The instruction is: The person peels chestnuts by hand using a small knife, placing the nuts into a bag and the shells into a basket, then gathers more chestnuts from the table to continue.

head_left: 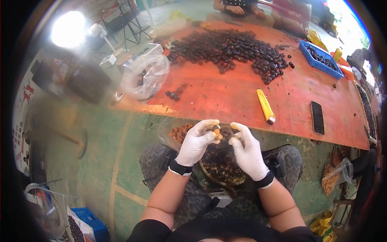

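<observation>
My left hand [195, 142], in a white glove, pinches a partly peeled chestnut [217, 132] whose orange flesh shows against dark shell. Just to its right, my right hand [248, 151], gloved too, has its thumb and fingers curled together; whatever lies between the fingertips is too small to make out. Both hands are above a round container [207, 171] between my knees, which holds dark shell pieces [223, 161]. Behind my left hand, peeled orange-tan nuts [180, 132] lie in a clear plastic bag.
The red table [209, 97] bears a large heap of dark chestnuts [225, 46], a yellow utility knife [265, 105], a phone [317, 117], a plastic bag [146, 76] and a blue tray [318, 59]. Other people sit across it. A bag of peeled nuts [329, 179] lies on the floor at right.
</observation>
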Tool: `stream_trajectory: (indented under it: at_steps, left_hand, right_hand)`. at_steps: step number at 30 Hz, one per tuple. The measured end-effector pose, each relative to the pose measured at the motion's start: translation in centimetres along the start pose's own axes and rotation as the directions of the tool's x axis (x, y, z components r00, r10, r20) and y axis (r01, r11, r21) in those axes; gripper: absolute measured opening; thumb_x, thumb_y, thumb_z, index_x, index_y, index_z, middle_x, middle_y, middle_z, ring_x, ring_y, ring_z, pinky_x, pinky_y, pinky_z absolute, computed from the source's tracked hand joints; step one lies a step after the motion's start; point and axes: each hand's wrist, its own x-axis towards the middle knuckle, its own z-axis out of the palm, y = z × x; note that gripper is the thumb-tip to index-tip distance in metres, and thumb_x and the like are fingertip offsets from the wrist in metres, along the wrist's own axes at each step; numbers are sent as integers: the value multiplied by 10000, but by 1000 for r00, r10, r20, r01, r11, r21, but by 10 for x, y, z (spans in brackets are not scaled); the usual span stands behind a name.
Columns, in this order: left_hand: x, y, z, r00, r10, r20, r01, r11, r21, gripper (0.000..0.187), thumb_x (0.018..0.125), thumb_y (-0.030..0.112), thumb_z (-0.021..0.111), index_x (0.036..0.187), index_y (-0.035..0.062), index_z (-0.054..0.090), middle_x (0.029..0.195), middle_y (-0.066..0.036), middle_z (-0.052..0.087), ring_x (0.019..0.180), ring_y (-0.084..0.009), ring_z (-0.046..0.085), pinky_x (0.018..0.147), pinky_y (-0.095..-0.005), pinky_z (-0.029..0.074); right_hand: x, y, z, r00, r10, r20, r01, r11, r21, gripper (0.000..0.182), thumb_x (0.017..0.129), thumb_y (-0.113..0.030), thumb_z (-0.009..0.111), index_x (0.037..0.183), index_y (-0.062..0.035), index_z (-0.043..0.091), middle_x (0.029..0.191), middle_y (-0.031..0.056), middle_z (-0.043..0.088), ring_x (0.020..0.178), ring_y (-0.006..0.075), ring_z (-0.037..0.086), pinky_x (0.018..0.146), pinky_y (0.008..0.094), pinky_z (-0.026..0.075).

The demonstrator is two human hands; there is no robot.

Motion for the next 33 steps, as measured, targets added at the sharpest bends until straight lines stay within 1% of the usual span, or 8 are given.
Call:
stream_trajectory:
  at_steps: [3, 5, 8, 20, 23, 26, 29, 33]
  left_hand:
    - [2, -3, 1, 1000, 31, 3, -31, 999, 31, 363, 899, 40, 707, 1244, -8, 606, 1088, -70, 666, 929, -159, 673, 811, -274, 553]
    - [3, -5, 1, 999, 46, 9, -47, 997, 53, 373, 886, 54, 725, 1238, 3, 612, 1092, -73, 671, 933, -155, 666, 797, -269, 551]
    - [4, -9, -3, 997, 68, 30, -70, 994, 85, 382, 877, 94, 747, 1232, 25, 624, 1121, -75, 674, 955, -158, 655, 776, -265, 550]
    - [3, -2, 8, 997, 61, -36, -56, 991, 125, 320, 861, -5, 729, 1172, 1, 653, 1082, -62, 673, 890, -122, 637, 767, -256, 525]
    - [3, -1, 13, 997, 60, -50, -53, 988, 144, 310, 867, -9, 724, 1168, 0, 650, 1065, -63, 675, 883, -124, 639, 768, -258, 526]
    - [4, -6, 12, 996, 82, -42, -77, 990, 117, 314, 876, -14, 711, 1180, -5, 636, 1063, -77, 676, 897, -142, 648, 780, -276, 534]
    - [4, -9, 10, 996, 81, -42, -75, 990, 120, 305, 893, -19, 687, 1190, -12, 621, 1067, -91, 676, 917, -160, 657, 806, -295, 542]
    - [4, -6, 12, 993, 90, -75, -78, 985, 152, 291, 914, -11, 664, 1198, -7, 603, 1081, -81, 672, 948, -150, 649, 856, -301, 532]
  right_hand:
    - [-5, -9, 5, 997, -58, 45, 63, 991, -117, 485, 897, -15, 632, 1364, -78, 516, 924, 168, 659, 826, 324, 685, 757, 346, 546]
    - [-3, 3, 10, 982, -187, 25, 189, 974, -124, 493, 897, -41, 635, 1372, -100, 518, 993, 172, 667, 863, 362, 682, 754, 381, 555]
    - [-2, -5, 6, 970, -234, 60, 242, 940, -241, 498, 901, -71, 633, 1383, -129, 519, 1032, 164, 665, 879, 378, 674, 745, 411, 556]
    - [-4, -10, 10, 981, -185, 51, 192, 927, -323, 485, 930, -86, 603, 1401, -154, 508, 969, 151, 650, 836, 373, 663, 711, 416, 554]
    - [-5, -6, 16, 977, -211, -9, 202, 946, -253, 439, 950, -69, 576, 1384, -119, 528, 959, 177, 647, 831, 359, 673, 713, 415, 551]
    - [-2, 9, 26, 964, -249, -91, 246, 968, -46, 418, 976, -63, 557, 1394, -71, 530, 894, 121, 647, 728, 226, 657, 644, 334, 527]
    - [-2, 1, 24, 981, 192, 41, -193, 903, 384, 427, 992, -50, 541, 1418, -50, 521, 859, 18, 606, 666, 73, 544, 590, 231, 460]
    - [4, -10, 16, 950, 271, 158, -314, 820, 478, 458, 996, -32, 499, 1454, -41, 478, 849, -20, 563, 584, 11, 420, 515, 160, 346]
